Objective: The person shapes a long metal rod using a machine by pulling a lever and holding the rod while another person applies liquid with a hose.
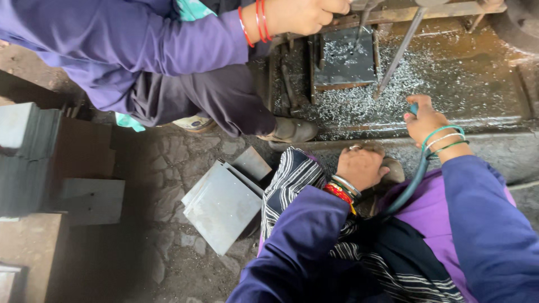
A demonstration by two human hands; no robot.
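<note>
My right hand (425, 119) is closed around the end of a teal hose (414, 182), which runs back down across my lap. The hose tip points at a machine bed (477, 78) covered in silvery metal shavings. With its fingers curled, my left hand (361, 166) rests on my knee beside a shoe (394, 170) and holds nothing that I can see. A dark metal plate (343, 56) lies on the bed under a slanted metal rod (398, 53).
A co-worker in a purple sleeve (140, 45) crouches at the top left, one hand (303, 14) on the machine frame and a shoe (292, 131) by the bed's edge. Grey metal plates (222, 205) lie stacked on the stone floor. Further plate stacks (31, 151) stand at the left.
</note>
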